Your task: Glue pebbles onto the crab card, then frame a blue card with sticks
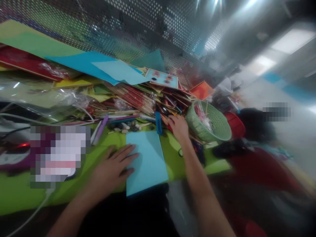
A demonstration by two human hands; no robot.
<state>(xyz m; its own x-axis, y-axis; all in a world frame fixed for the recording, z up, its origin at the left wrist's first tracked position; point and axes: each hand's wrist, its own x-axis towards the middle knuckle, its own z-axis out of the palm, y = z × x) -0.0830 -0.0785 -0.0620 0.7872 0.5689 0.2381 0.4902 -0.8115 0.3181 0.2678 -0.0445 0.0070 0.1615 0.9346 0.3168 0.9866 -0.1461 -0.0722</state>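
While the left hand [118,164] lies spread over the left edge of the blue paper [149,161] on the green table [14,194], the right hand [178,126] is at the clutter [138,98] beyond; whether it grips anything, I cannot tell. Beside it are a blue tool [158,123] and a green basket [197,126].

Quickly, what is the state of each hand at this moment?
Left hand: open, fingers on the light-blue sheet.
Right hand: at the clutter beside the green basket; whether it grips anything cannot be told.
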